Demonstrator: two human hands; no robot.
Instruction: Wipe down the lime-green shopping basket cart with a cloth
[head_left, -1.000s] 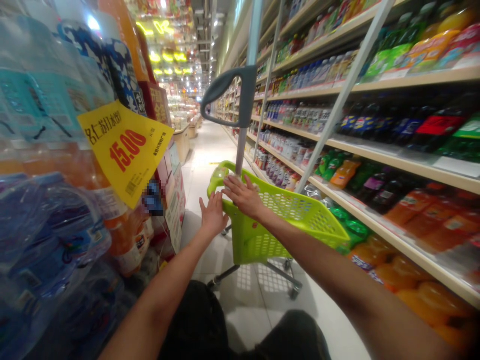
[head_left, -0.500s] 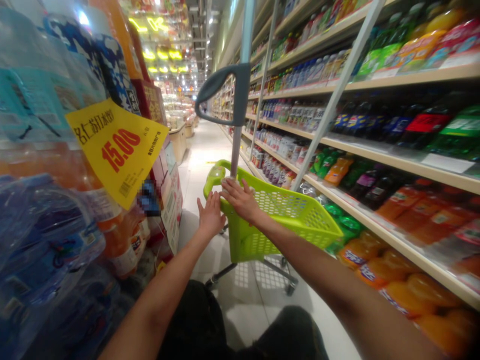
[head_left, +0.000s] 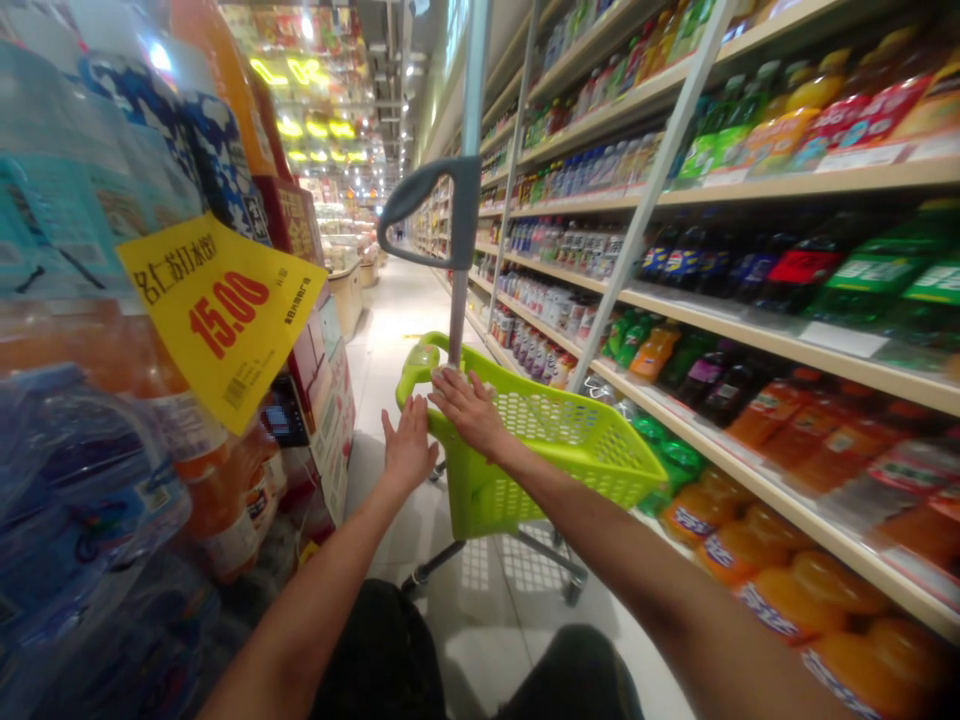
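Observation:
In front of me stands a lime-green shopping cart [head_left: 480, 490] with a perforated basket on dark wheeled legs. A metal pole rises from its near end and carries a grey loop handle [head_left: 463, 215]. My left hand [head_left: 409, 445] lies against the cart's near rim, fingers stretched out and apart. Beside it, my right hand [head_left: 472, 412] rests flat over the rim by the foot of the pole, its fingers spread. Neither hand is wrapped round anything. The palms' exact contact with the rim is hidden.
Shelves of drink bottles [head_left: 780, 270] line the right side, with large orange bottles [head_left: 765, 560] low down. Close on the left are stacked water packs [head_left: 82, 480] and a yellow price sign [head_left: 225, 320]. A tiled aisle [head_left: 390, 310] runs ahead between them.
The view has shifted slightly, so the cart, handle and sign sit a little lower and further left. Both hands keep their places on the cart's rim.

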